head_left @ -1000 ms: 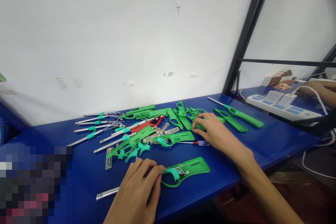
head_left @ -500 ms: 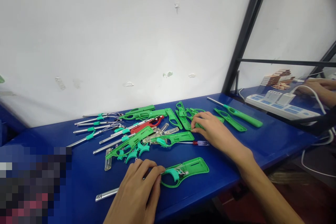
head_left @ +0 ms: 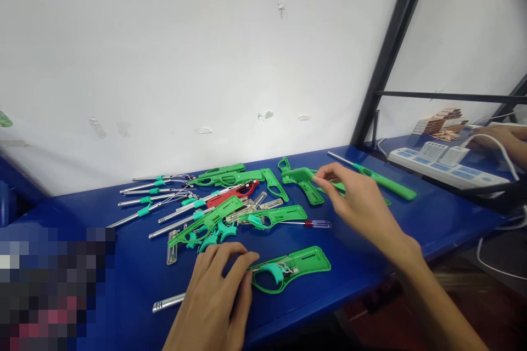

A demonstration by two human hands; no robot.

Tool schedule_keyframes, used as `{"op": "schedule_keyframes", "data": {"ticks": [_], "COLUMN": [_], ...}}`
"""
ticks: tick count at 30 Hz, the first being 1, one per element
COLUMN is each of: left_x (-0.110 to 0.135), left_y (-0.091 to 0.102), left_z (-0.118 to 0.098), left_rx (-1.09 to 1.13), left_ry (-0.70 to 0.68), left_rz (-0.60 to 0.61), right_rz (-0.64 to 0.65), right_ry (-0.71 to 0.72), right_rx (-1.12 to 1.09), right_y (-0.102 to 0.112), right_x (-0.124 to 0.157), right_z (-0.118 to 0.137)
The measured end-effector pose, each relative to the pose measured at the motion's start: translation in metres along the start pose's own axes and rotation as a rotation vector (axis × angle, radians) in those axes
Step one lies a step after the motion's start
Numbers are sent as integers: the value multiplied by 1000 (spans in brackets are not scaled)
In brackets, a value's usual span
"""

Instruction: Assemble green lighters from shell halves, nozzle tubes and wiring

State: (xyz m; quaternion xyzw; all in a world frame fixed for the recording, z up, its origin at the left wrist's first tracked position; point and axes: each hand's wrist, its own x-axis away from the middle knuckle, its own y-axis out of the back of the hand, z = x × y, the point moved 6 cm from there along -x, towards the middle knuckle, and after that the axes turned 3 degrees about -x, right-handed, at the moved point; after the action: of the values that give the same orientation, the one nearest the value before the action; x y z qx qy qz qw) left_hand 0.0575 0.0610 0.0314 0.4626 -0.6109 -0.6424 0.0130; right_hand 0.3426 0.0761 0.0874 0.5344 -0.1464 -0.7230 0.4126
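My left hand (head_left: 222, 290) is closed over the middle of a gas lighter half-casing (head_left: 315, 260) lying on the blue table. Out past the hand to the left sticks its metal tube (head_left: 168, 303). A teal trigger (head_left: 274, 271) and white wires sit in the open green shell. Between the fingertips of my right hand (head_left: 358, 194) is a green casing half (head_left: 302, 174), raised above other green halves. Beneath it another green half (head_left: 312, 193) lies on the table.
Metal lighter tubes (head_left: 140, 201) with wires, a red casing (head_left: 230, 195), clear tanks (head_left: 172, 252) and teal triggers (head_left: 228, 231) are heaped at left and centre. A screwdriver (head_left: 319, 224) lies nearby. Back right are a whole lighter (head_left: 387, 182), a power strip (head_left: 444, 167) and a black frame.
My right hand has picked up a green casing half from the pile and shifted a little to the right. My left hand stays on the lighter in front.
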Motion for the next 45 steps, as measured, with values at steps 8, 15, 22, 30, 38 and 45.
{"op": "schedule_keyframes", "data": {"ticks": [8, 15, 22, 30, 38, 45], "left_x": [2, 2, 8, 1, 3, 5], "left_y": [15, 17, 14, 13, 6, 12], "left_z": [3, 2, 0, 4, 0, 5], "left_rx": [9, 41, 60, 146, 50, 14], "left_ry": [166, 110, -38, -23, -41, 30], "left_rz": [-178, -251, -239, -173, -124, -195], "right_rz": [-28, 265, 253, 399, 330, 153], "right_ry": [-275, -544, -795, -684, -473, -458], "right_rx": [-695, -1062, -1209, -957, -534, -304], "right_y": [35, 7, -20, -11, -13, 18], "right_x": [8, 44, 89, 90, 84, 82], "right_z": [-2, 7, 4, -2, -3, -43]}}
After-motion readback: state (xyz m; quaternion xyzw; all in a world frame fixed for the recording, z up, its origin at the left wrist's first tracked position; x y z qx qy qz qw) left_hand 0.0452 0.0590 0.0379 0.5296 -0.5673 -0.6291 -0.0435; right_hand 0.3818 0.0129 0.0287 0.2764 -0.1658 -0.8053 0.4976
